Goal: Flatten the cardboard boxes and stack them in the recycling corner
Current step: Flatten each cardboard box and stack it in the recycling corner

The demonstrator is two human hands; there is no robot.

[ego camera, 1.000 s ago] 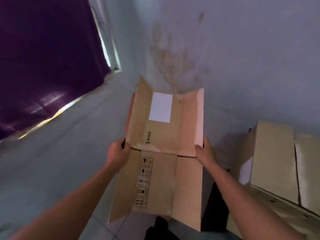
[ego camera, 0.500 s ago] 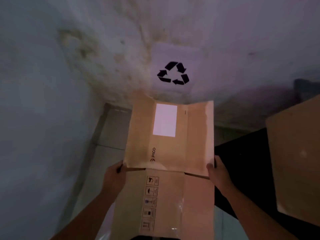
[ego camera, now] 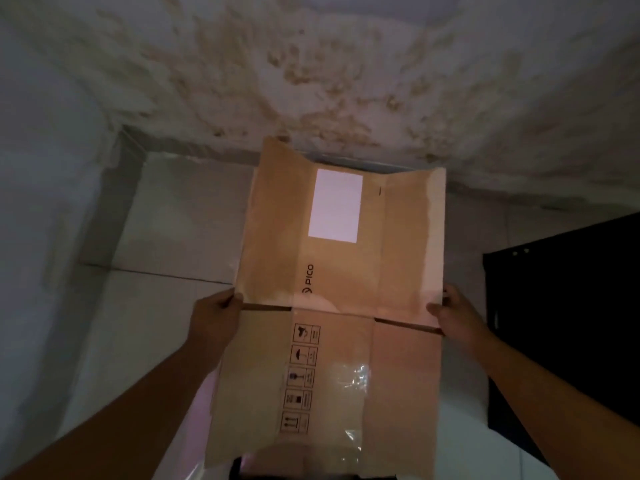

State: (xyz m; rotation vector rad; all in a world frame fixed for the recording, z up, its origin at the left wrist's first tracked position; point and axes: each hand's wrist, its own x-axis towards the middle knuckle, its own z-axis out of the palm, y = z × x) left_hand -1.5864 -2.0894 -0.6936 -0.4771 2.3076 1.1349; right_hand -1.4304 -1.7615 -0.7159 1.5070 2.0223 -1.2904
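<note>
A flattened brown cardboard box (ego camera: 346, 278) with a white label, the word PICO and a column of handling symbols hangs in front of me above the tiled floor of a corner. My left hand (ego camera: 214, 318) grips its left edge at the fold between the flaps and the body. My right hand (ego camera: 455, 315) grips the right edge at the same height. The far flaps reach almost to the foot of the stained wall. The box's near end runs down towards my body and hides what lies under it.
Two stained, peeling walls (ego camera: 311, 81) meet at the back left and close in a patch of pale floor tiles (ego camera: 166, 220). A dark, black object (ego camera: 568, 306) stands on the right next to my right arm.
My view has dropped and moved closer to the corner. The recycling sign on the wall and the brown box at the right have left the frame. Both hands keep the same grip on the box.
</note>
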